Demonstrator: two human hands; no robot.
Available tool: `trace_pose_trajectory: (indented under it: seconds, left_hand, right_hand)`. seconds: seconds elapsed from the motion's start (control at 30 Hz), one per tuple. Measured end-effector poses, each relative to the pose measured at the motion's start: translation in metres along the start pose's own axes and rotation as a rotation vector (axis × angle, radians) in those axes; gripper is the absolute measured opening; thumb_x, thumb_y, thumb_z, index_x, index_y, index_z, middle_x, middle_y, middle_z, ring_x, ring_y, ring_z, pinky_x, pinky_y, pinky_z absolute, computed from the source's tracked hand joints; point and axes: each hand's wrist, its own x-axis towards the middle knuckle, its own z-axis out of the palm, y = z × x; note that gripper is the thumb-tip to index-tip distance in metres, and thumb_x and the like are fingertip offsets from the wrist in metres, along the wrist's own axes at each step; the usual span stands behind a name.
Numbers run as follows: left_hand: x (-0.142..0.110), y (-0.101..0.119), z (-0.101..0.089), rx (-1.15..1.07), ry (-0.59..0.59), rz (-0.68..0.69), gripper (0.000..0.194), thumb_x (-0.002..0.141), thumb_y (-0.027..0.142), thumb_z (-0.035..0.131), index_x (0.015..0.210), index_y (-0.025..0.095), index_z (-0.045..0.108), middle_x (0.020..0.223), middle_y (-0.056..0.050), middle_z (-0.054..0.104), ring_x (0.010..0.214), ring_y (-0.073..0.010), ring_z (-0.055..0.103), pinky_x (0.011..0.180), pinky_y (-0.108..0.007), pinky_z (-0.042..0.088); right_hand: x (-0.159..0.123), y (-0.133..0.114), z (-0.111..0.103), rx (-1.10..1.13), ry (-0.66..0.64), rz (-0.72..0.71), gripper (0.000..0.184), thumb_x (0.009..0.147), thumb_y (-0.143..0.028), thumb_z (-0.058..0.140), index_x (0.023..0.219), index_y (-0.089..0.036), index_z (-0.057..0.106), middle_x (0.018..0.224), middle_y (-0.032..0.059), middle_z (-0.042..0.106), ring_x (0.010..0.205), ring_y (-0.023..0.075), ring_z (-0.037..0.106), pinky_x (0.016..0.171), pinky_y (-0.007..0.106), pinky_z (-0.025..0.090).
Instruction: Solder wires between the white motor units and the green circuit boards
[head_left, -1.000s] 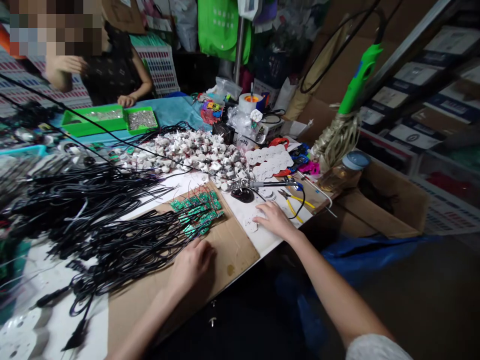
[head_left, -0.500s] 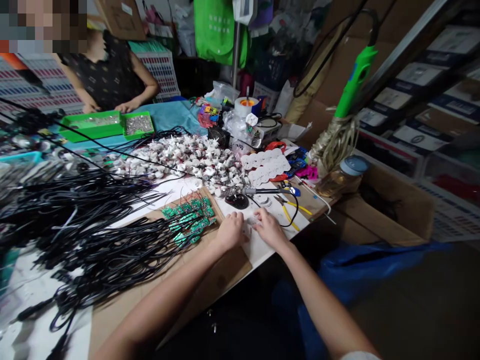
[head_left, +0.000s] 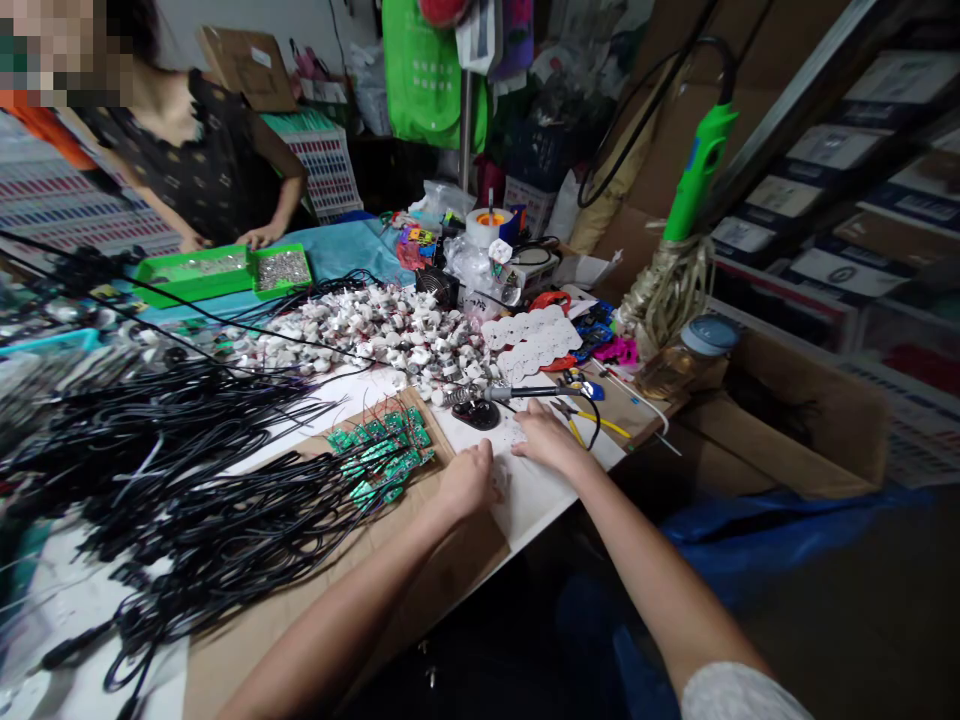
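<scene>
My left hand (head_left: 466, 480) rests on the white sheet (head_left: 536, 490) at the table's front edge, its fingers curled over a small white piece that is mostly hidden. My right hand (head_left: 547, 438) lies just to the right and farther back, palm down, fingertips on small white parts near the black soldering stand (head_left: 477, 413). Several green circuit boards (head_left: 379, 450) with black cables (head_left: 202, 480) lie on the cardboard (head_left: 465, 560) left of my left hand. A soldering iron (head_left: 517, 393) lies beyond my right hand.
A heap of white round parts (head_left: 375, 328) covers the middle of the table, with white disc sheets (head_left: 534, 335) to its right. Yellow-handled cutters (head_left: 585, 425), a glass jar (head_left: 686, 350) and a green tool (head_left: 694, 170) sit right. Another person (head_left: 202, 150) stands at green trays (head_left: 217, 272).
My left hand came from the cardboard up to the white sheet beside my right hand. My right hand then slid a little farther back toward the soldering stand.
</scene>
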Motion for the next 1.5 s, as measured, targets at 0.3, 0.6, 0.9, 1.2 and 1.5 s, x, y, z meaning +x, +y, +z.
trace_pose_trajectory:
  seconds: [0.3, 0.6, 0.9, 1.2, 1.5]
  left_hand:
    - [-0.027, -0.016, 0.013, -0.456, 0.228, 0.105, 0.044, 0.076, 0.008, 0.066, 0.115, 0.023, 0.053, 0.102, -0.002, 0.072, 0.089, -0.0169, 0.066, 0.079, -0.026, 0.049]
    - [-0.071, -0.081, 0.034, -0.255, 0.407, 0.011, 0.051, 0.078, 0.011, 0.069, 0.127, 0.021, 0.06, 0.116, -0.008, 0.066, 0.105, -0.024, 0.066, 0.093, -0.035, 0.052]
    - [-0.114, -0.089, 0.045, -0.204, 0.475, 0.054, 0.048, 0.085, 0.027, 0.072, 0.131, 0.024, 0.06, 0.128, -0.01, 0.059, 0.118, -0.0267, 0.057, 0.102, -0.042, 0.052]
    - [-0.159, -0.104, 0.062, -0.162, 0.562, 0.138, 0.018, 0.1, 0.024, 0.052, 0.111, 0.022, 0.066, 0.11, -0.01, 0.066, 0.098, -0.0219, 0.063, 0.087, -0.039, 0.056]
    - [-0.174, -0.13, 0.08, -0.164, 0.675, 0.114, 0.018, 0.099, 0.024, 0.055, 0.114, 0.022, 0.065, 0.112, -0.011, 0.066, 0.102, -0.0246, 0.064, 0.09, -0.042, 0.057]
  right_hand:
    - [0.004, -0.005, -0.009, -0.085, -0.039, -0.014, 0.044, 0.076, -0.03, 0.083, 0.114, -0.012, 0.068, 0.123, 0.0172, 0.059, 0.123, 0.0344, 0.052, 0.103, 0.039, 0.043]
    - [-0.009, -0.013, -0.012, -0.051, 0.039, -0.108, 0.03, 0.074, -0.016, 0.079, 0.1, -0.018, 0.063, 0.112, 0.0117, 0.064, 0.118, 0.0318, 0.052, 0.102, 0.042, 0.04]
    - [-0.021, -0.019, 0.005, 0.24, 0.06, -0.069, 0.034, 0.079, -0.02, 0.074, 0.112, -0.022, 0.063, 0.092, 0.0032, 0.068, 0.083, 0.0206, 0.065, 0.077, 0.03, 0.049]
    - [-0.017, -0.071, 0.058, 0.513, 0.056, -0.098, 0.03, 0.078, -0.028, 0.078, 0.106, -0.02, 0.069, 0.085, 0.0006, 0.072, 0.066, 0.0137, 0.067, 0.066, 0.025, 0.055]
    - [0.006, 0.01, 0.011, 0.349, 0.422, 0.282, 0.027, 0.093, -0.032, 0.052, 0.099, -0.015, 0.072, 0.1, 0.0165, 0.075, 0.1, 0.0307, 0.069, 0.094, 0.043, 0.052]
